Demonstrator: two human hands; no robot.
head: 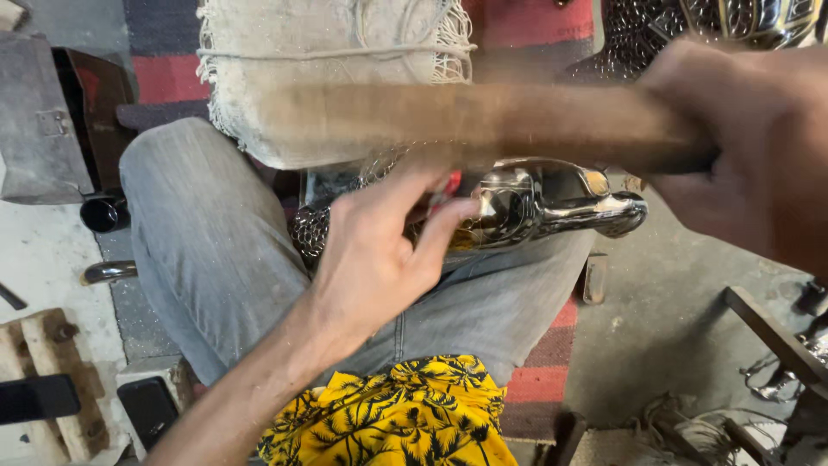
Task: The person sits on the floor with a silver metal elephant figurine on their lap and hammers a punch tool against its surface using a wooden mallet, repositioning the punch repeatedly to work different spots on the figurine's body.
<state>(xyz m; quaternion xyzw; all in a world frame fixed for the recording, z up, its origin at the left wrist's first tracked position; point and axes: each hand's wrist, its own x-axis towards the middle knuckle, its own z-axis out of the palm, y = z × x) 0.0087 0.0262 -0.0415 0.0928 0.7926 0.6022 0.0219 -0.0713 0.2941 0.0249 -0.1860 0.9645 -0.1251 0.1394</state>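
A shiny embossed metal piece (pixel 526 207), silvery with a scaled pattern at its near end, is seen lying across the lap, on grey jeans (pixel 216 259). It is pinched near its middle by the left hand (pixel 379 250), whose thumb and fingers are closed around it together with something small and red that cannot be made out. Just above the piece, a long wooden handle (pixel 448 125), blurred by motion, is gripped at its right end by the right hand (pixel 750 147), which is wrapped shut around it. Behind the handle, a pale fringed cloth (pixel 328 78) is draped over the knee. A yellow shirt with dark palm prints (pixel 405 423) is visible at the bottom edge. More patterned metalwork (pixel 733 22) is seen at the upper right, and a red striped mat (pixel 535 380) is spread on the concrete floor (pixel 664 328).
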